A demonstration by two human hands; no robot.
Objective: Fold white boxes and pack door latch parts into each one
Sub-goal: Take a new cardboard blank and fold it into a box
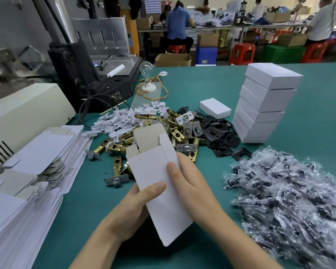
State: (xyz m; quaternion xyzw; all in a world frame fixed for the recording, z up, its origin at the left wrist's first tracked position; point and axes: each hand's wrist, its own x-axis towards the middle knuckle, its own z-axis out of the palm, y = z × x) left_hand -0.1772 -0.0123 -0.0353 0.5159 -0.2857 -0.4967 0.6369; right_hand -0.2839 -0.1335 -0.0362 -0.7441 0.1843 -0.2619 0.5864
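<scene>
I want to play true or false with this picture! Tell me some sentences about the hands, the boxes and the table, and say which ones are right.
1. The left hand and the right hand both hold one white box. True.
2. That box is closed at the top. False: its top flaps stand open.
3. A tall stack of white boxes stands on the right side of the table. True.
4. The table is red. False: it is green.
5. The brass latches lie in a neat row. False: the latches lie in a loose heap.
</scene>
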